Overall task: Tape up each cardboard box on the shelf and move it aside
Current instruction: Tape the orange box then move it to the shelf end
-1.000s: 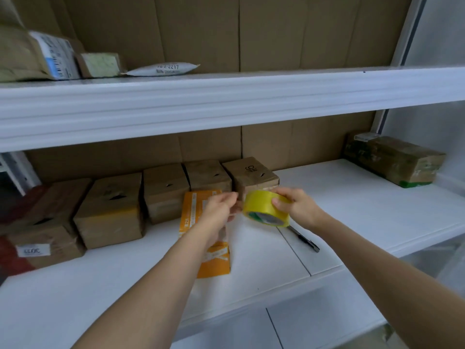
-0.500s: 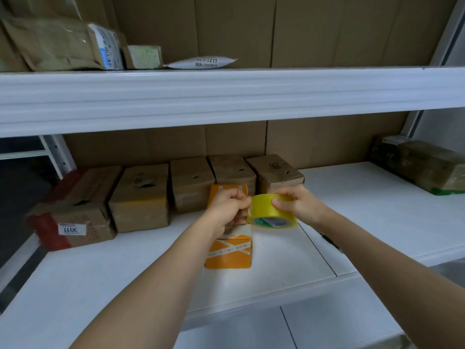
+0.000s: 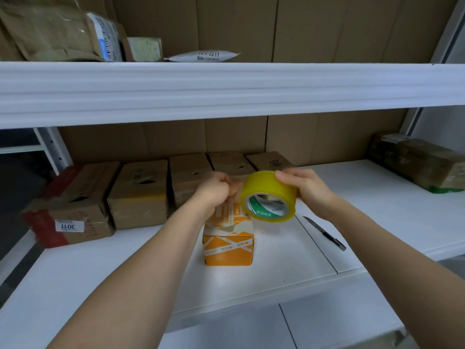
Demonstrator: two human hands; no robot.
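Observation:
An orange and white box stands on the white shelf in front of me. Just above its far end, my right hand grips a roll of yellow tape. My left hand is beside the roll with its fingers curled, pinching at the tape's loose end. Several brown cardboard boxes stand in a row along the back: and, furthest right, one partly hidden by my hands.
A utility knife lies on the shelf right of the orange box. A brown box with a red side and a white label sits at the far left. A taped parcel lies at the right end. The upper shelf holds packages.
The view has swung left and drawn closer. Both hands with the tape roll have come over the far end of the orange box, and the roll is now tilted with its core facing me.

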